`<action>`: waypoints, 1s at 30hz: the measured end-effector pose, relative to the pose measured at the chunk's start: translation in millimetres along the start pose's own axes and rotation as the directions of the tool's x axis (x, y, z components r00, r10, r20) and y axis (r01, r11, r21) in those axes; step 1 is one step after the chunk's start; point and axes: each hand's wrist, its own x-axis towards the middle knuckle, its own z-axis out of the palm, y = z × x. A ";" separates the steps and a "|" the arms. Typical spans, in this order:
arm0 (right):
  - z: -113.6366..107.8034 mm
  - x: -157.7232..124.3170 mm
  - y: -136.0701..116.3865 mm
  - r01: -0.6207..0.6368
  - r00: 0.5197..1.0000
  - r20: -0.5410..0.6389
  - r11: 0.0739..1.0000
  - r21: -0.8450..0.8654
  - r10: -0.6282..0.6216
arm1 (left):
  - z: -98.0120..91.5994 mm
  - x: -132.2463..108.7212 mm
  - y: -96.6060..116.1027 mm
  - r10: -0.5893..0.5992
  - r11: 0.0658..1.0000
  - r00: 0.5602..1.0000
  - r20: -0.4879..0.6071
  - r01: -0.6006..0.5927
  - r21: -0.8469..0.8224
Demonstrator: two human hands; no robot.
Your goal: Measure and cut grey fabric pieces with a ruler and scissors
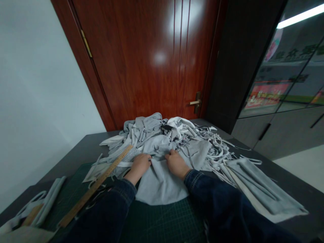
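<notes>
Nearest me, at the bottom of the frame, a green cutting mat [162,222] lies on the dark worktop [291,182]. On it, at centre, a grey cloth piece [159,184] is spread. My left hand [138,165] and right hand [177,164] rest on its far part, near each other. My fingers curl down into the fabric; whether they pinch it I cannot tell. Left of my left hand, a wooden ruler [96,186] lies slanted. Grey strips [48,199] sit at lower left and folded grey pieces [263,189] at right. Beyond my hands, a heap of grey scraps [162,135] rises before a red-brown door [152,57].
</notes>
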 end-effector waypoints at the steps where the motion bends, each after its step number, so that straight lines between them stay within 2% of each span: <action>1: 1.5 0.0 0.8 0.001 1.000 0.001 1.000 -0.009 -0.001 | -2.2 -1.5 -0.2 0.006 1.000 1.000 -0.019 -0.006 -0.014; 6: -5.5 -1.2 15.2 0.072 0.997 0.021 0.996 0.051 -0.074 | -31.4 -17.0 -9.4 0.006 0.991 0.995 -0.101 -0.020 -0.132; 8: -13.6 -3.6 21.7 0.127 0.991 0.013 0.986 0.108 -0.130 | -43.7 -26.1 -12.9 -0.027 0.961 0.992 -0.125 -0.009 -0.277; 11: -25.6 -7.6 25.7 0.228 0.973 -0.020 0.949 0.218 -0.229 | -57.9 -40.1 -9.5 -0.069 0.813 0.990 -0.121 -0.014 -0.581; 13: -30.3 -8.9 23.3 0.340 0.933 -0.039 0.845 0.413 -0.357 | -65.7 -47.5 -2.6 -0.036 0.747 0.994 -0.101 -0.040 -0.664; 15: -30.6 -8.5 18.1 0.392 0.873 -0.032 0.660 0.642 -0.487 | -73.4 -52.4 3.9 0.023 0.765 0.994 -0.103 -0.084 -0.639; 16: -29.1 -7.9 15.2 0.364 0.850 -0.007 0.578 0.730 -0.527 | -77.4 -53.8 6.1 0.052 0.788 0.992 -0.118 -0.113 -0.605; 18: -24.2 -6.6 10.9 0.253 0.835 0.071 0.496 0.830 -0.546 | -85.7 -55.2 7.6 0.127 0.828 0.979 -0.158 -0.192 -0.526; 20: -19.4 -5.9 10.4 0.149 0.845 0.126 0.455 0.878 -0.520 | -93.8 -55.3 5.8 0.222 0.847 0.956 -0.190 -0.286 -0.448; 23: -20.0 -6.7 17.1 0.114 0.876 0.122 0.446 0.887 -0.467 | -103.3 -55.0 0.2 0.269 0.893 0.937 -0.222 -0.329 -0.306; 26: -31.6 -8.6 25.5 0.194 0.901 0.059 0.519 0.833 -0.431 | -109.0 -54.8 -5.9 0.198 0.957 0.951 -0.237 -0.240 -0.163; 30: -51.2 -12.0 28.7 0.315 0.886 -0.028 0.554 0.770 -0.463 | -113.5 -55.0 -13.4 0.198 0.971 0.951 -0.237 -0.223 -0.082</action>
